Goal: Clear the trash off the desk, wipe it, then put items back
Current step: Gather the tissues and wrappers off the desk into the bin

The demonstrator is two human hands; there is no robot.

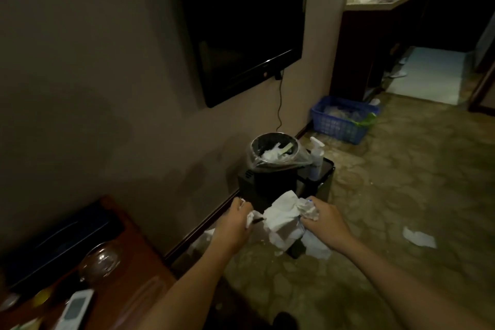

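Dim carpeted floor (388, 209) runs beside the bench (126, 270). Both hands, left (235, 220) and right (325, 218), are closed around crumpled tissues (284, 215), short of the lined bin (274, 153). Loose wads could slip and drop beside it.

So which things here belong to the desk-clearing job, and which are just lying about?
Job: crumpled tissues held in left hand and right hand; lined bin; desk; spray bottle.
Lying about: TV; blue basket; tissue on floor.
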